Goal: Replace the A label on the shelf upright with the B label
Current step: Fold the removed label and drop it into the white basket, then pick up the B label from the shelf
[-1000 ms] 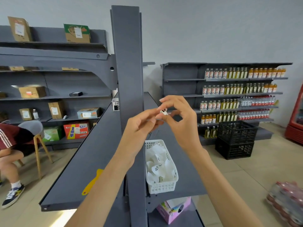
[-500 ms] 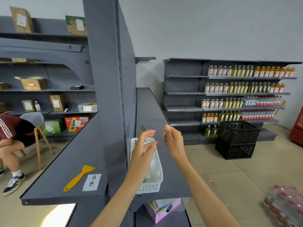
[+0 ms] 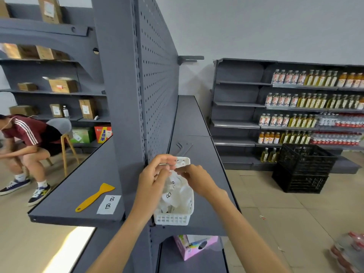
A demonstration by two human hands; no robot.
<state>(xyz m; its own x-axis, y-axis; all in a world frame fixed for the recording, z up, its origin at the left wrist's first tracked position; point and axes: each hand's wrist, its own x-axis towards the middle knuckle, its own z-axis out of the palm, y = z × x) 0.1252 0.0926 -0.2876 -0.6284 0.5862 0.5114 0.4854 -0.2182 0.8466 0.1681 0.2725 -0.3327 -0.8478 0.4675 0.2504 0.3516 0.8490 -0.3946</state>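
Over the white basket [image 3: 173,218] of crumpled scraps on the right shelf, the left hand [image 3: 152,179] and right hand [image 3: 197,179] pinch a small white scrap together, likely the peeled A label being discarded. The upright [image 3: 118,95] looks bare; the B label sheet [image 3: 109,204] lies untouched beside the yellow scraper [image 3: 94,197], so sticking it on remains.

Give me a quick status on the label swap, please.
Both hands, left hand and right hand, together over white basket. B sheet beside yellow scraper. Nothing blocking.
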